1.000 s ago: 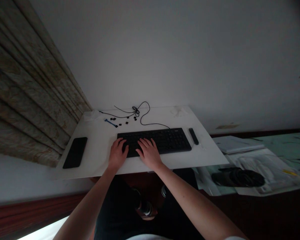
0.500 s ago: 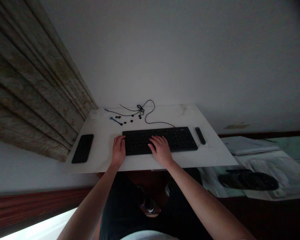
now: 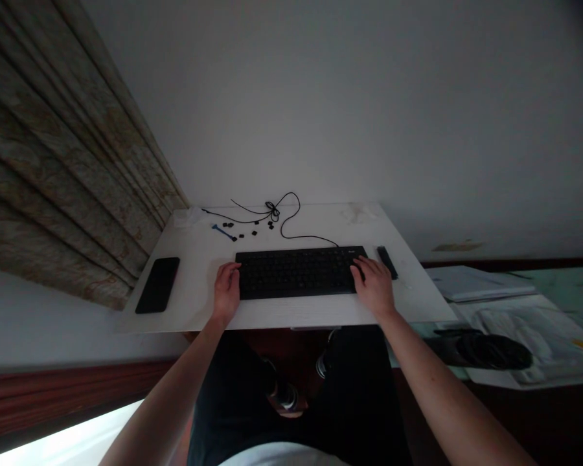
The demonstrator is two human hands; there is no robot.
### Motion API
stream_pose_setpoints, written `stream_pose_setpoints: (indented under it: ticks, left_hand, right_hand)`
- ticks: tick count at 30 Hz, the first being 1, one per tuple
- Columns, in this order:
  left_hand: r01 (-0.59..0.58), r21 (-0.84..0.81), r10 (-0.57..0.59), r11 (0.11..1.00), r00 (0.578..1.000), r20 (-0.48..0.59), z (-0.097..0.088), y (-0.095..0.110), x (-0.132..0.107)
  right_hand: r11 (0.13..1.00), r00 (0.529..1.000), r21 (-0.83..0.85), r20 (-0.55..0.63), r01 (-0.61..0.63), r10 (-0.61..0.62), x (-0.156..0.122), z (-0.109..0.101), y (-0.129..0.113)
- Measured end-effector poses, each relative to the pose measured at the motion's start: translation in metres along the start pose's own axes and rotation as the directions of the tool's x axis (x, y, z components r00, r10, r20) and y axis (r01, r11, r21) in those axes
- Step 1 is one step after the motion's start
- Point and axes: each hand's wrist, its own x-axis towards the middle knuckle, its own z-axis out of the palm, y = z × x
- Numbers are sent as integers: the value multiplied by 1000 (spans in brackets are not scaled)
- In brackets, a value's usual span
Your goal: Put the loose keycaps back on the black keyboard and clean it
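Note:
A black keyboard (image 3: 298,275) lies flat on the white table (image 3: 272,312), its cord running off the back edge. At its left end, my left hand (image 3: 227,288) grips the edge with fingers bent and close together. Over the number pad at the right end lies my right hand (image 3: 375,285), fingers stretched out on the keys and thumb apart. Behind the keyboard are several small black keycaps (image 3: 254,233) and a thin blue tool (image 3: 222,230). The undersides of both hands are hidden.
A black phone (image 3: 158,285) lies at the table's left. A slim dark object (image 3: 387,262) sits just right of the keyboard. The coiled black cable (image 3: 273,210) lies by the wall. A curtain (image 3: 78,162) hangs at left; papers (image 3: 486,285) and a dark bundle (image 3: 495,349) lie at right.
My right hand has moved right, from the middle of the keyboard to the number pad. My left hand stays at the left edge. The view has shifted slightly.

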Motion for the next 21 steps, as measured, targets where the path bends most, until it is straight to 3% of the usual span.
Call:
stream_pose_setpoints:
  ticks: [11, 21]
  left_hand:
    - [173, -216, -187, 961, 981, -49, 1, -1, -2]
    - [257, -296, -291, 920, 954, -76, -2, 2, -4]
  right_hand:
    - [1000, 1000, 16, 12, -21, 21, 0, 2, 0]
    - [1000, 999, 17, -40, 21, -20, -1, 6, 4]
